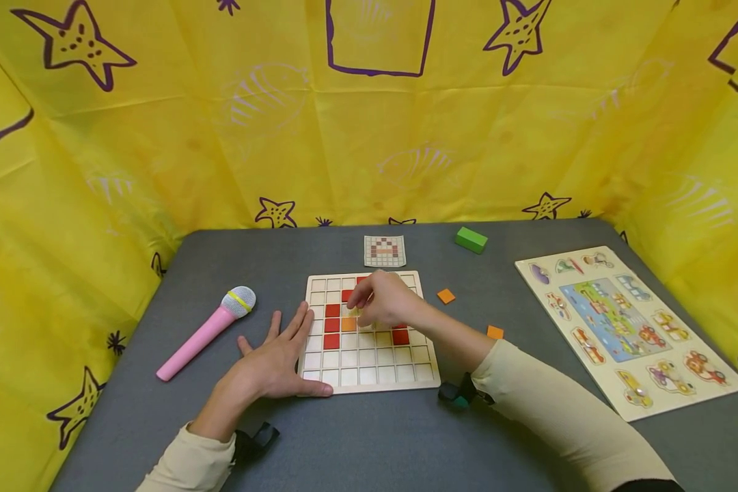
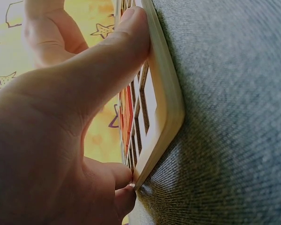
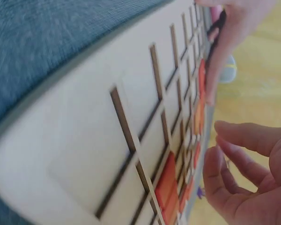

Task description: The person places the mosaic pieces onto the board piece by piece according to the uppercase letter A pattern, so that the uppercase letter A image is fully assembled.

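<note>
A pale wooden grid board (image 1: 375, 374) lies on the grey table, with red tiles (image 1: 331, 341) and an orange tile (image 1: 348, 324) set in its squares. My left hand (image 1: 277, 365) rests spread at the board's near left corner. Its thumb (image 2: 124, 40) lies straight along the near edge, and its other fingers are at the left side. Over the middle of the board hovers my right hand (image 1: 386, 301), hiding some squares. Thumb and fingers are loosely bent in the right wrist view, a gap showing between the thumb (image 3: 246, 136) and fingers, with no tile visible there.
Loose orange tiles (image 1: 445, 296) lie right of the board, one by the right sleeve. A pattern card (image 1: 385, 262) and a green block (image 1: 471, 240) sit behind it. A pink toy microphone (image 1: 199, 340) is at left, a vehicle puzzle board (image 1: 544, 273) at right.
</note>
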Demonstrator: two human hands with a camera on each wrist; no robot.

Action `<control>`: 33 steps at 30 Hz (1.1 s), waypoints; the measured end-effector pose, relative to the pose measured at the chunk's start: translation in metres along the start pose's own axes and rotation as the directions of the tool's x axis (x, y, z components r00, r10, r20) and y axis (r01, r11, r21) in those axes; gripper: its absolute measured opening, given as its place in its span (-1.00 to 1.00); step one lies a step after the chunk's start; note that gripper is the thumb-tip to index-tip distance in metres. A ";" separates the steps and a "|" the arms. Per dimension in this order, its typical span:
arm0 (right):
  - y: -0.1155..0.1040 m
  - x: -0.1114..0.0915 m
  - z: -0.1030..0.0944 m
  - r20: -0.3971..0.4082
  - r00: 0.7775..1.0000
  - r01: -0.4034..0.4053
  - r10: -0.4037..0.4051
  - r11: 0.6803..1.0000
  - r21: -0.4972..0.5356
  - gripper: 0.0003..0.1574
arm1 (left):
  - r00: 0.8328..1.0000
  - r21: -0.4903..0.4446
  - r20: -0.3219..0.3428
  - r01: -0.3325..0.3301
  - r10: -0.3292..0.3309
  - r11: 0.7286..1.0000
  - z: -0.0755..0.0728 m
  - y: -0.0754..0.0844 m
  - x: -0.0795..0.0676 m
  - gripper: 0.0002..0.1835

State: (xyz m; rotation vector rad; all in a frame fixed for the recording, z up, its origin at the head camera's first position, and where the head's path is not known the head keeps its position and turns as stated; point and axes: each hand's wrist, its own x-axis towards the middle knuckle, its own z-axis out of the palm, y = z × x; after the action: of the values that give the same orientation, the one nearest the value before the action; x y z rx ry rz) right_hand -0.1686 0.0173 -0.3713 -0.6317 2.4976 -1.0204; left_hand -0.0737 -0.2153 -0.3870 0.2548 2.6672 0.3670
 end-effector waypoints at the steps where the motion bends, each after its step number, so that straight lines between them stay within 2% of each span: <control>1: 0.001 -0.001 -0.003 0.003 1.000 0.002 -0.002 1.000 0.008 -0.73 | 1.000 -0.001 0.001 0.001 -0.001 1.000 0.000 0.000 0.000 0.56; 7: 0.014 -0.009 -0.026 -0.021 1.000 -0.019 0.020 0.998 0.054 -0.74 | 1.000 -0.005 -0.005 0.000 0.000 1.000 0.000 0.001 -0.001 0.55; 15: 0.041 -0.025 -0.058 -0.109 0.990 -0.087 0.088 0.996 0.015 -0.72 | 1.000 -0.004 -0.009 -0.001 0.001 1.000 0.001 0.001 -0.001 0.55; 24: 0.080 -0.040 -0.077 -0.154 0.975 -0.168 0.163 0.985 -0.022 -0.63 | 1.000 -0.009 -0.006 0.002 -0.002 1.000 0.001 0.001 -0.002 0.55; 33: 0.106 -0.045 -0.091 -0.128 0.982 -0.139 0.137 0.990 -0.003 -0.57 | 1.000 -0.006 -0.015 0.000 0.000 1.000 0.002 0.001 -0.002 0.55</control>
State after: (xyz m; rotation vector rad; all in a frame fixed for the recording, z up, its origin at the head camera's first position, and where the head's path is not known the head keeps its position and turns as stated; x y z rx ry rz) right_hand -0.2038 0.1596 -0.3796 -0.4007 2.6173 -1.0245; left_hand -0.0709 -0.2146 -0.3872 0.2510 2.6802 0.3778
